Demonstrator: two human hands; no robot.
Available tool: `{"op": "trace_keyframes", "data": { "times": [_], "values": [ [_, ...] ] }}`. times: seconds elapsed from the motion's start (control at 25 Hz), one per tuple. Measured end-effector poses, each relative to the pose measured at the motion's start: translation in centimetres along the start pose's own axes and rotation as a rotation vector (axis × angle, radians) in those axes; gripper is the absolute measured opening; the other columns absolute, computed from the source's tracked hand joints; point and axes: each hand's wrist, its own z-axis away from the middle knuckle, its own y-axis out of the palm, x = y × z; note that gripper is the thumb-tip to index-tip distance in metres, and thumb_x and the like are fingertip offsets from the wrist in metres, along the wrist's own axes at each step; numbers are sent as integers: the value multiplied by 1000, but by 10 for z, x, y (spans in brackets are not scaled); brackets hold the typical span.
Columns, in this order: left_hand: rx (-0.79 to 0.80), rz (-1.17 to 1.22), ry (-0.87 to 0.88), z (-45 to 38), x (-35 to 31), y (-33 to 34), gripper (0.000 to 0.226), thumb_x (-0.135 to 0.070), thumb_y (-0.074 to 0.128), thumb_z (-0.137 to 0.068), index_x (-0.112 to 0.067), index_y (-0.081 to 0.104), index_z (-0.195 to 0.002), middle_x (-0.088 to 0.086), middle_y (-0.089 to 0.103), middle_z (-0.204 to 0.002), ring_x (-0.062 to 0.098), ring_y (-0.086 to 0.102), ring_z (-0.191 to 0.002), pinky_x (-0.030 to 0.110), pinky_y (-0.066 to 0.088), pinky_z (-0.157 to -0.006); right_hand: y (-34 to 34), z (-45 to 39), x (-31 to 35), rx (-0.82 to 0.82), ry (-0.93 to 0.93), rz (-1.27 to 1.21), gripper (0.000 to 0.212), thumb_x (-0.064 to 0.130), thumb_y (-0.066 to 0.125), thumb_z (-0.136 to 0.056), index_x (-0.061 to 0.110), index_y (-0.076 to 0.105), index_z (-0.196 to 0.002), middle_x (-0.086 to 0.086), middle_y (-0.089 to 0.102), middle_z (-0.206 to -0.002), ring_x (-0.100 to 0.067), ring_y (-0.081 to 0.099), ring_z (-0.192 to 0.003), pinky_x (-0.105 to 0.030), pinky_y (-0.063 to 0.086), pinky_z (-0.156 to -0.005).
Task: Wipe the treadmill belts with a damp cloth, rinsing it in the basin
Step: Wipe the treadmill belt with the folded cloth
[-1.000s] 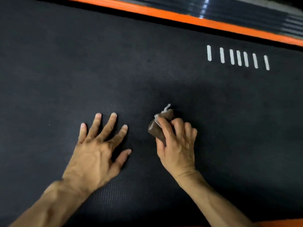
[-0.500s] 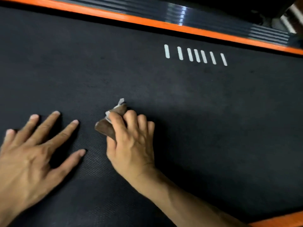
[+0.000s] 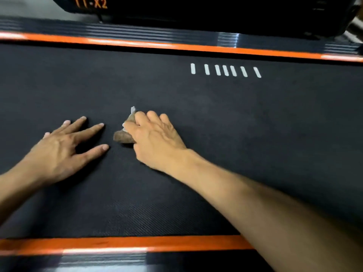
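On belt (image 3: 255, 134), left hand (image 3: 59, 152) flat, right hand (image 3: 157, 138) gripping cloth (image 3: 123, 136).

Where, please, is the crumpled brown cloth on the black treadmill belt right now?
In the head view, the crumpled brown cloth lies left of centre on the black treadmill belt, gripped under the right hand, with the flat left hand just to its left.

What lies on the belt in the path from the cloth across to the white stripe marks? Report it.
Nothing visible does. The right hand holds the cloth against the treadmill belt, and the belt between it and the white stripe marks shows only bare black surface. The left hand rests flat on the opposite side, out of that path.
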Motion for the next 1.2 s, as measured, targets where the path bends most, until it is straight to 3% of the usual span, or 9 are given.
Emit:
{"op": "trace_keyframes", "data": {
  "times": [0.16,0.32,0.48,0.68,0.76,0.88,1.08,1.2],
  "values": [
    [33,32,-84,11,-26,0,61,-60,46,-90,-49,26,-147,-5,12,-162,25,9,-150,52,15,-118,-28,40,-49,99,-72,-14,55,18,55,-91,32,44,-143,3,45,-123,-19,41,-111,-35,29,-91],
    [23,-72,-74,9,-88,-14,54,-26,54,-93,-22,40,-145,5,37,-151,34,41,-133,44,38,-105,-49,95,-105,62,-23,-8,53,19,59,-87,31,50,-138,2,48,-110,-20,43,-100,-32,25,-82],
    [15,-117,139,-1,-183,-16,58,-35,61,-88,-26,41,-142,0,41,-148,29,46,-129,42,43,-102,-59,143,-157,-114,123,-74,58,4,61,-73,27,63,-126,0,52,-99,-21,46,-87,-36,39,-79],
    [101,-187,499,-27,-317,14,62,-44,58,-89,-30,37,-145,-2,38,-148,23,44,-131,41,34,-110,-74,191,-234,-344,407,-258,58,-4,52,-75,25,68,-122,0,57,-104,-23,50,-93,-33,45,-85],
    [171,-114,487,-38,-354,28,66,-50,56,-91,-33,29,-149,-4,26,-157,21,32,-141,41,30,-115,-81,201,-263,-435,550,-327,54,-2,56,-77,26,69,-121,3,59,-105,-21,53,-99,-31,45,-91],
    [196,15,454,-54,-398,51,68,-55,51,-92,-35,25,-151,-2,17,-161,19,20,-147,43,22,-119,-93,217,-308,-488,609,-240,46,2,62,-78,25,71,-116,6,59,-104,-17,50,-98,-25,39,-91],
    [129,-75,398,-47,-419,79,63,-57,36,-96,-36,16,-153,2,7,-163,22,5,-150,49,10,-121,-85,233,-345,-234,504,23,33,14,67,-72,20,74,-104,1,59,-97,-25,52,-92,-40,40,-85],
    [180,-108,374,-44,-420,79,63,-57,30,-98,-37,8,-154,1,-2,-164,21,-2,-150,48,6,-121,-70,248,-334,-275,478,32,32,30,61,-73,24,72,-102,6,58,-98,-21,54,-99,-35,30,-89]
  ]
}}
